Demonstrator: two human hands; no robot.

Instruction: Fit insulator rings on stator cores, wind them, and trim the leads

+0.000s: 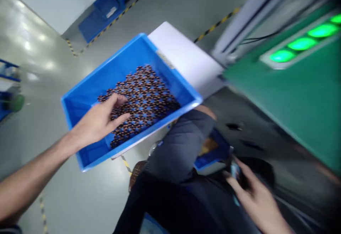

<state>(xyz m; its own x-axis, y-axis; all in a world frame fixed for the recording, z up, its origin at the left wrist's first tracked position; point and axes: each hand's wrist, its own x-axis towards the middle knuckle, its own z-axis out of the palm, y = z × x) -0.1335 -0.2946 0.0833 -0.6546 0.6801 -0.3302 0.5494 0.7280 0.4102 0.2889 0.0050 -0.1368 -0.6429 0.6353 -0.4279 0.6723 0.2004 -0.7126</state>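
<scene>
My left hand reaches into a blue plastic bin, its thumb and fingers apart over the near-left edge of a layer of small parts. Those small dark-and-copper ring-like parts lie in close rows on the bin floor; their exact kind is too small to make out. Low on the right, beside my leg, my right hand is closed around a dark handheld tool with light-blue bits. Blur hides what kind of tool it is.
Under the bin is a white board or box. On the right stands a green worktop with lit green lights. Another blue bin sits below, past my knee. Yellow-black tape marks the floor.
</scene>
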